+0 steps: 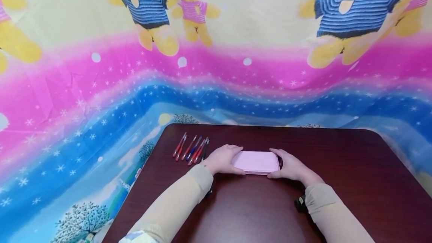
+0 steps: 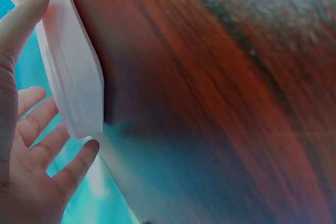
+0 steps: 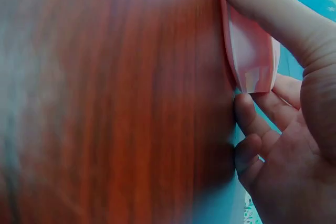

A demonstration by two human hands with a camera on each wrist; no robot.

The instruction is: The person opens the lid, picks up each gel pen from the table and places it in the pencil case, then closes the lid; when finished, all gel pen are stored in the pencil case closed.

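A pink pencil case (image 1: 256, 162), rounded at the corners, lies lengthwise across the dark wooden table between both hands. My left hand (image 1: 223, 159) grips its left end, thumb along the near side and fingers round the end and far side. At the opposite end my right hand (image 1: 293, 166) holds it the same way. In the left wrist view, the left thumb (image 2: 31, 11) presses the near side of the case (image 2: 73, 72). The right wrist view has the right thumb (image 3: 262, 6) on the case's side (image 3: 252, 51), with fingertips close by its end.
Several red, blue and black pens (image 1: 192, 148) lie side by side left of the left hand, near the table's far left corner. Dark brown table surface (image 1: 253, 205) extends toward the person. A cloth (image 1: 236, 74) printed with bears hangs behind the table.
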